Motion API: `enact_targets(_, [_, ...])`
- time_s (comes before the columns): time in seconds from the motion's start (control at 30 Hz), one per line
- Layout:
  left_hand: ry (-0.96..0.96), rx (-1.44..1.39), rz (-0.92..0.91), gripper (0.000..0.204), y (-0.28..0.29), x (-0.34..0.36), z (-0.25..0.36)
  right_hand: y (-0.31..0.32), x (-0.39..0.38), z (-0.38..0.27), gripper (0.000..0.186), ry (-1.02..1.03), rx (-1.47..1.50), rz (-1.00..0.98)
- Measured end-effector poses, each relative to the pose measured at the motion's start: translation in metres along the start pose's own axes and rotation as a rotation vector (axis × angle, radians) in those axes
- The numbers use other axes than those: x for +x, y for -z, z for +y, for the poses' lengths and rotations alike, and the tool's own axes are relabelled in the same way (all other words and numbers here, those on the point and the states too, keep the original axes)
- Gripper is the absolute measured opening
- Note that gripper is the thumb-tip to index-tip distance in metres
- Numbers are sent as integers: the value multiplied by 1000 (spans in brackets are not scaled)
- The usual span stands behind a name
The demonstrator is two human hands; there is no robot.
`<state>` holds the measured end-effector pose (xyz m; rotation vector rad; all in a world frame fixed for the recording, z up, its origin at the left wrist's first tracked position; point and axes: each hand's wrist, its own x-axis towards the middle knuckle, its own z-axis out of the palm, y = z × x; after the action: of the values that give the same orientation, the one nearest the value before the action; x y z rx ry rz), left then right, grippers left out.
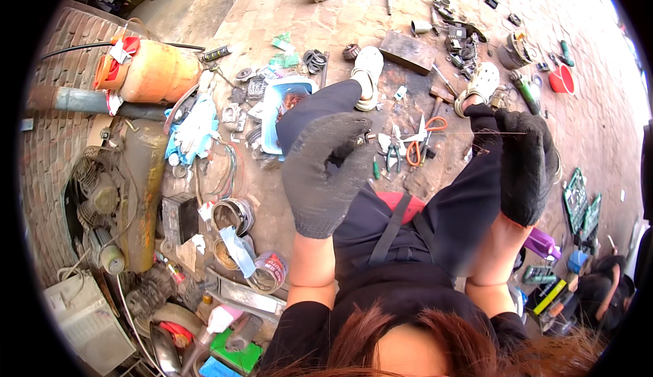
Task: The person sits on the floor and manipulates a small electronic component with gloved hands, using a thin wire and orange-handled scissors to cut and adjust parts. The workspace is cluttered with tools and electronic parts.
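Observation:
My left hand (326, 173), in a black glove, is closed, with thumb and forefinger pinched on a small shiny piece (371, 135) whose kind I cannot make out. From there a thin copper-coloured wire (466, 133) stretches across to the right. My right hand (527, 166), gloved in black too, is closed on the wire's other end, and a short tip pokes past its fingers. On the ground beyond the wire lie orange-handled scissors (413, 152), pliers (394, 148) and a hammer (442, 95).
A blue tub (272, 122) with reddish-brown contents stands left of my leg. Open cans (232, 215) sit nearer. An orange gas cylinder (160, 71) lies by the brick wall. Ahead are a metal box (407, 52), a red bucket (562, 79) and scattered machine parts. Another person (609, 285) is at lower right.

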<state>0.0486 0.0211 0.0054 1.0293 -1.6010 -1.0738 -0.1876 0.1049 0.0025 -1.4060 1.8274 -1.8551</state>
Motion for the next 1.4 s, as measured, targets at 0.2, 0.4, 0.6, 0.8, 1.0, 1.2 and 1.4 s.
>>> enact_targets(0.2, [29,-111,74,29,0,-1,-5,4,-3,-14,15,-107,331,19])
enact_targets(0.4, [91,-276,71,32,0,1,-4,19,2,-10,28,-209,389,44])
enact_targets(0.6, [344,-643,-23,32,8,4,-4,21,5,-13,30,-283,706,34])
enact_targets(0.8, [393,-686,44,24,6,10,-6,48,-1,13,37,-293,872,-152])
enact_targets(1.0, [-11,-200,206,27,2,9,-24,66,7,15,36,-280,1028,-161])
enact_targets(1.2, [215,-1240,-52,37,31,16,-40,71,7,40,36,-334,1127,-43])
enact_targets(1.4, [103,-733,82,32,44,24,-43,102,23,56,33,-348,1110,15])
